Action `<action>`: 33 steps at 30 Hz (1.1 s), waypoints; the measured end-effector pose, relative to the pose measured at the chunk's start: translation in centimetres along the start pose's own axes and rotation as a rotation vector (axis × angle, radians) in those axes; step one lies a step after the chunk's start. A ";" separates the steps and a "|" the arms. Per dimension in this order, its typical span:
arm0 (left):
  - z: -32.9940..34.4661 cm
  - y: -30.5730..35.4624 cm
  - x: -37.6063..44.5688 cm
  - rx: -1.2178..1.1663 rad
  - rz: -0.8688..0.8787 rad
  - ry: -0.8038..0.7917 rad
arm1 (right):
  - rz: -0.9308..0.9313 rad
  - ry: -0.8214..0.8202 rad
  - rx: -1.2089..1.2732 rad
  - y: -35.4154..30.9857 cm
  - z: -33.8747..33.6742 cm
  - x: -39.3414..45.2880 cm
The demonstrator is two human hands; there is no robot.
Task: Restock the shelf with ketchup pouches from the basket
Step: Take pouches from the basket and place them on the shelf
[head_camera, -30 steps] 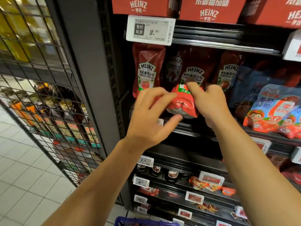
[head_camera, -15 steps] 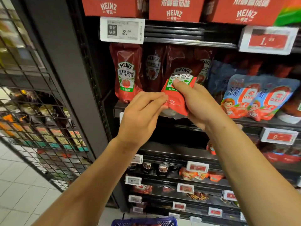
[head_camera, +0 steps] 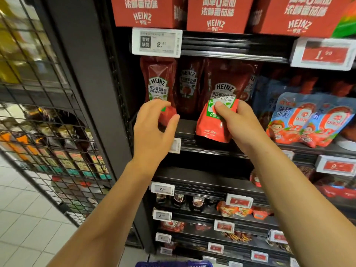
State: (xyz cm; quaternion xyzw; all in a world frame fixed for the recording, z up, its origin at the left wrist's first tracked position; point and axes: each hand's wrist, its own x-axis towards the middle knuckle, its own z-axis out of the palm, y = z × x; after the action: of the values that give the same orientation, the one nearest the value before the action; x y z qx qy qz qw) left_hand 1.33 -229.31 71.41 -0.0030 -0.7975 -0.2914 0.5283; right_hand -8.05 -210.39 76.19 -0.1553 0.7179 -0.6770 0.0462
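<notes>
My right hand (head_camera: 238,120) grips a red Heinz ketchup pouch (head_camera: 213,124) by its lower half, standing it upright at the front of the black shelf (head_camera: 200,143). My left hand (head_camera: 152,128) curls round the base of the leftmost standing Heinz pouch (head_camera: 159,83), thumb on one side and fingers on the other. More Heinz pouches (head_camera: 189,83) stand behind in the same row. The blue basket's rim (head_camera: 173,264) shows at the bottom edge; its contents are hidden.
Blue-and-red sauce pouches (head_camera: 308,118) fill the shelf to the right. Red Heinz cartons (head_camera: 219,14) sit on the shelf above, with price tags (head_camera: 157,42) on the rails. A black post (head_camera: 82,74) and wire-mesh rack (head_camera: 48,132) stand left. Lower shelves hold small jars and sachets.
My left hand let go of the carried pouch and moved left to the leftmost standing pouch. My right hand lowered its pouch upright onto the shelf front.
</notes>
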 end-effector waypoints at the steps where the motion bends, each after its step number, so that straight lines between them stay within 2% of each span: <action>1: 0.0 -0.7 0.5 0.063 -0.081 -0.023 | 0.010 0.010 -0.047 0.1 0.2 0.4; 4: 0.8 -2.2 1.7 0.153 -0.237 -0.108 | 0.001 0.045 -0.115 0.4 1.6 1.1; 7: 1.9 -2.7 2.2 0.223 -0.247 -0.131 | -0.086 0.106 -0.213 0.4 3.0 1.7; 12: 2.9 -3.2 2.6 0.297 -0.293 -0.118 | -0.223 0.116 -0.220 0.6 4.7 3.0; 16: 3.0 -3.7 2.5 0.218 -0.320 -0.131 | -0.163 0.095 -0.319 2.4 5.1 3.5; 20: 3.0 -3.8 3.1 0.173 -0.365 -0.143 | -0.113 0.075 -0.606 2.1 6.1 4.6; 22: 3.1 -3.5 3.2 0.238 -0.359 -0.137 | -0.113 0.040 -0.695 1.8 6.9 4.9; 25: 2.9 -3.0 2.8 0.302 -0.351 -0.115 | -0.168 -0.002 -0.699 2.0 7.4 4.7; 33: 2.7 -2.5 1.6 0.322 -0.297 -0.092 | -0.226 0.062 -0.686 3.3 7.1 4.5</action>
State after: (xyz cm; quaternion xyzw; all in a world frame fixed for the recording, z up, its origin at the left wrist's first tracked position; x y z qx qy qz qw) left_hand -2.46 -230.65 70.88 0.1857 -0.8487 -0.2343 0.4363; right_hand -10.94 -218.34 72.98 -0.2195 0.8827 -0.4020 -0.1056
